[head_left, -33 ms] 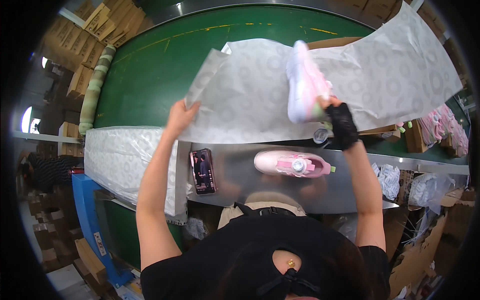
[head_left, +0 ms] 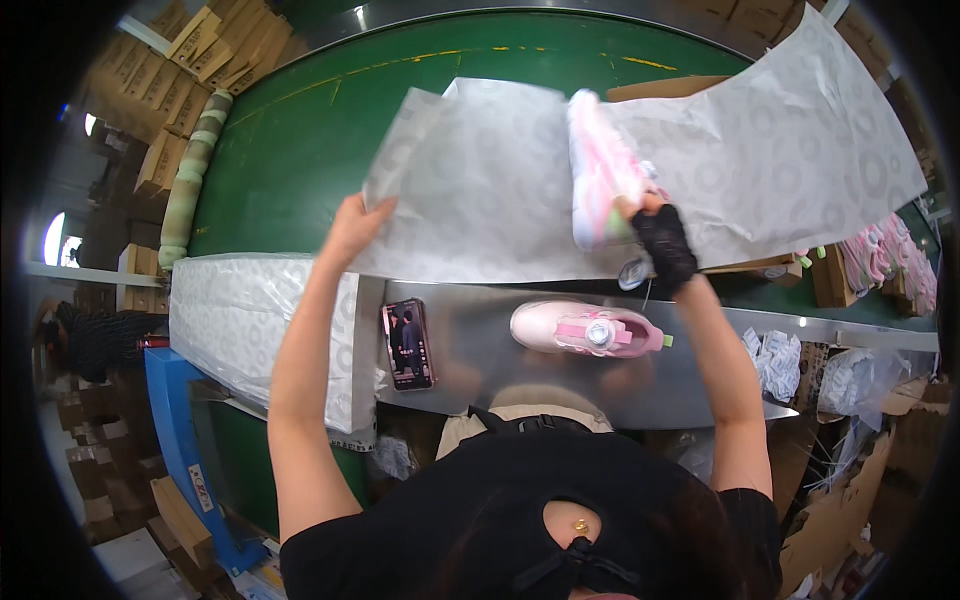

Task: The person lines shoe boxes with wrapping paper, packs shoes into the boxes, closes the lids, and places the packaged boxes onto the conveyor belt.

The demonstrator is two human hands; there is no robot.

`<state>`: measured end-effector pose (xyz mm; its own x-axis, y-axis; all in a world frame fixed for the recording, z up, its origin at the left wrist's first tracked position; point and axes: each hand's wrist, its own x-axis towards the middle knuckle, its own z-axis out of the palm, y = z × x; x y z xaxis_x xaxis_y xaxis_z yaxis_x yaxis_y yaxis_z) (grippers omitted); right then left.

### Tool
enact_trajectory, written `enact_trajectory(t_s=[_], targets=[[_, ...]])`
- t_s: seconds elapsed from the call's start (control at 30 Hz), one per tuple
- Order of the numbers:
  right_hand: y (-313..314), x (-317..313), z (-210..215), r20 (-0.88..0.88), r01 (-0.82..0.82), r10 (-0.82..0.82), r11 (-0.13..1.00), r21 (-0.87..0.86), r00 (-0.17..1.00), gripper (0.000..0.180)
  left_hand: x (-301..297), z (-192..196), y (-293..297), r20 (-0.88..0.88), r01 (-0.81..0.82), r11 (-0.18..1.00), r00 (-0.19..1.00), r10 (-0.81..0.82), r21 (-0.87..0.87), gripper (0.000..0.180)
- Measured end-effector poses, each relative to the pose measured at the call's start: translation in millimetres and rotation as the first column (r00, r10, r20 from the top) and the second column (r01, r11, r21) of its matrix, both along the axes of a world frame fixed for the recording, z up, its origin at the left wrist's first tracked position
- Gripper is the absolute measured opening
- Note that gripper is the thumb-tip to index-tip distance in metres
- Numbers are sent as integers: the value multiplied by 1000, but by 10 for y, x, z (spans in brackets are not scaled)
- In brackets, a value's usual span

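My left hand pinches the left edge of a large sheet of printed tissue paper. The sheet spreads far to the right, partly over an open cardboard box. In a black fingerless glove, my right hand grips a pink and white sneaker by its heel end, toe pointing away, on or just above the paper; which, I cannot tell. A round silvery tag hangs below that hand. The matching sneaker lies on the metal ledge nearer me, toe to the left.
A phone lies on the metal ledge. Left of it sits a plastic-covered stack of tissue paper. Beyond runs a green conveyor belt. At the right are more pink sneakers and crumpled white paper.
The held sneaker has shifted slightly left and rolled so more of its upper shows. My right hand has moved a little left with it. My left hand still holds the paper.
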<state>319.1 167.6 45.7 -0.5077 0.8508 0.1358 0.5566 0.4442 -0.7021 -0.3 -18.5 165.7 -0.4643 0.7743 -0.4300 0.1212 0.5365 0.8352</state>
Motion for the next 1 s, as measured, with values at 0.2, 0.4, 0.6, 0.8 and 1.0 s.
enact_trajectory(t_s=[0.2,0.4,0.6,0.8,1.0], targets=[[-353,-768,-483,-265,-398,302,773,-494,916,24,596,302,434,335,73,925,919,-208,373,37],[-459,-291,186,539,-345,158,900,267,827,51,758,-581,619,-504,296,942,845,-180,159,53],[-225,863,316,427,-219,102,948,233,898,41,1386,-1393,784,-864,584,810,377,-335,-59,47],[-844,918,645,38,-285,320,775,564,947,24,1134,-1745,918,-837,321,820,126,-533,-474,50],[-1168,1289,59,365,-463,346,830,310,864,22,1486,-1200,598,-712,375,841,702,16,389,41]])
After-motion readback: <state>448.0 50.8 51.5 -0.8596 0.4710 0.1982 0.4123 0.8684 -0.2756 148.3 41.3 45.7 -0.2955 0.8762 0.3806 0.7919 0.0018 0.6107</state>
